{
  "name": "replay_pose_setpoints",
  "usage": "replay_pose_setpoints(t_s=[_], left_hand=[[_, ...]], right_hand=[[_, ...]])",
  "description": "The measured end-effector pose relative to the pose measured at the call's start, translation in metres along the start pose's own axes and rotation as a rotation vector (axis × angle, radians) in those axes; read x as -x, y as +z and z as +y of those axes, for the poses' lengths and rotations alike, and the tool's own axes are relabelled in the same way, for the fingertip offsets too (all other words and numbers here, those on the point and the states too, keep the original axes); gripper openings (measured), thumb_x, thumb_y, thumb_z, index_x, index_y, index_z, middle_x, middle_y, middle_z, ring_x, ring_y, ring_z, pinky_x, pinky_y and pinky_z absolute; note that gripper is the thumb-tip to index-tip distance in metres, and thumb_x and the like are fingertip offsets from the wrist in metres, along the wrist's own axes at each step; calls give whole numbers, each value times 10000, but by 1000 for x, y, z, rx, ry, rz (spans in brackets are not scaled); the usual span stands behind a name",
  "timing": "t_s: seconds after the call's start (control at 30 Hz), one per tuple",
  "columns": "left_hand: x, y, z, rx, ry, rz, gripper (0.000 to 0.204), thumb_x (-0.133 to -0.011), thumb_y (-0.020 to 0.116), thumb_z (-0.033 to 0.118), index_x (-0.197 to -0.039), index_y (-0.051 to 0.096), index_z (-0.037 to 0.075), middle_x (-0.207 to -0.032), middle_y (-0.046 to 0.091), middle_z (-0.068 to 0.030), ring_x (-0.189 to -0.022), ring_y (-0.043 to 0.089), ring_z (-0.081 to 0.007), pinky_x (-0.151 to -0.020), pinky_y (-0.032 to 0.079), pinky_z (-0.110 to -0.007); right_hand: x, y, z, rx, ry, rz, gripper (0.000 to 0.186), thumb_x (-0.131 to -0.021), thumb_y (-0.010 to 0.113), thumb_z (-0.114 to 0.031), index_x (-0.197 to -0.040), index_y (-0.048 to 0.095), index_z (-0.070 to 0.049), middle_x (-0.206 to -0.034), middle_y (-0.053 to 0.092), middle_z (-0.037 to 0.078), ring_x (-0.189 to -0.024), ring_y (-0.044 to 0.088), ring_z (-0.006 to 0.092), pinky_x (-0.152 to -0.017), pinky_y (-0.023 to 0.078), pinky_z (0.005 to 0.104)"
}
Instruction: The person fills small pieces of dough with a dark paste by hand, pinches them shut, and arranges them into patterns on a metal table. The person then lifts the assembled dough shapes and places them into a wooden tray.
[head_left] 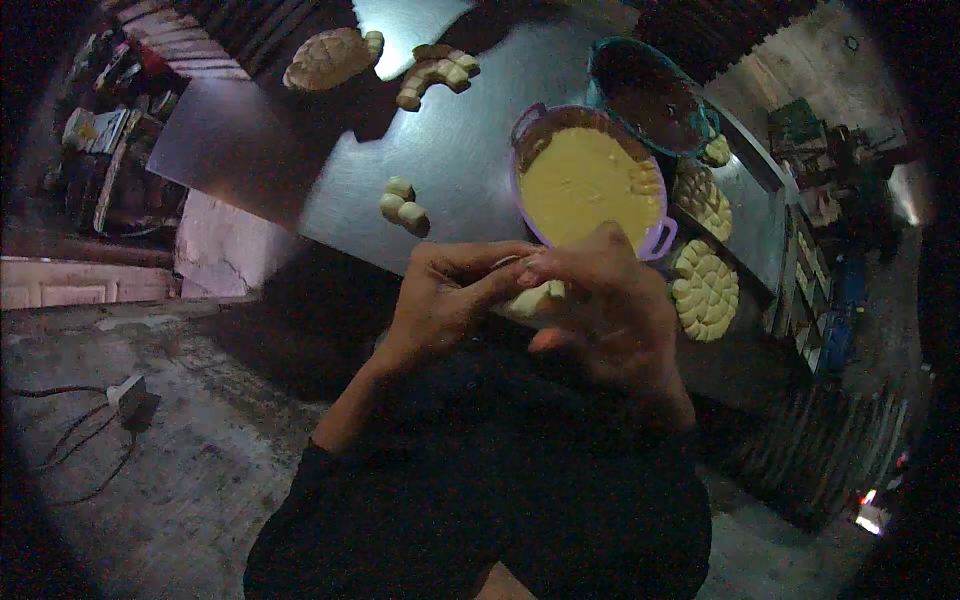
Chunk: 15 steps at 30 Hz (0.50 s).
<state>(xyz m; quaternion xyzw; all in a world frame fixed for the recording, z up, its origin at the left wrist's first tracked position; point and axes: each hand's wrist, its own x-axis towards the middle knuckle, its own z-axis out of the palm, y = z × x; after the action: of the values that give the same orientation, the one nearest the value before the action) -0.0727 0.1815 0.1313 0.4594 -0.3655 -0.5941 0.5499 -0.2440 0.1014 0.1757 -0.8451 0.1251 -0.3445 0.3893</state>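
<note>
Pale dough piece (540, 302), partly covered
Fingers of the left hand (435, 295) and right hand (625, 310) pinch its smooth body (purple tub (590, 117) just beyond, far side).

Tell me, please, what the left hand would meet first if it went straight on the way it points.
The left hand would meet the right hand first, it seems; they overlap in view, so depth is unclear.

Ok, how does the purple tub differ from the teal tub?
Colour: the purple tub has a purple rim; the teal tub's is blue-green.
Contents: the purple tub holds something yellow; the teal tub's inside is dark, contents unclear.
Place: the purple tub is nearer the right hand; the teal tub is farther.
Both are open-topped.
</note>
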Motion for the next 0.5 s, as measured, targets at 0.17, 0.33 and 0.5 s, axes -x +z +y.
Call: replay_pose_setpoints(t_s=[0.17, 0.33, 0.5], left_hand=[[-13, -54, 4, 103, -286, 17, 344, -924, 655, 226, -1131, 658, -49, -1028, 690, -86, -950, 631, -132, -850, 506, -278], [-24, -111, -42, 102, -112, 87, 298, -929, 643, 221, -1097, 674, -23, -1108, 660, -58, -981, 608, -126, -884, 473, -281], [-38, -170, -92, -362, 0, 256, 198, -891, 676, 179, -918, 714, -14, -1024, 653, -67, -920, 617, -151, -817, 491, -283]], right_hand=[[-29, 34, 21, 156, 211, -189, 684, -635, 862, -117, -1258, 578, -102, -964, 693, 28, -857, 570, 242, -795, 463, 347], [-63, 86, 69, 199, 117, -162, 594, -664, 853, -73, -1186, 568, -63, -1052, 659, 73, -969, 599, 221, -846, 477, 329], [-45, 167, 142, -558, 1013, -97, 479, -786, 764, -16, -1174, 488, -59, -947, 614, 32, -976, 590, 125, -845, 498, 281]])
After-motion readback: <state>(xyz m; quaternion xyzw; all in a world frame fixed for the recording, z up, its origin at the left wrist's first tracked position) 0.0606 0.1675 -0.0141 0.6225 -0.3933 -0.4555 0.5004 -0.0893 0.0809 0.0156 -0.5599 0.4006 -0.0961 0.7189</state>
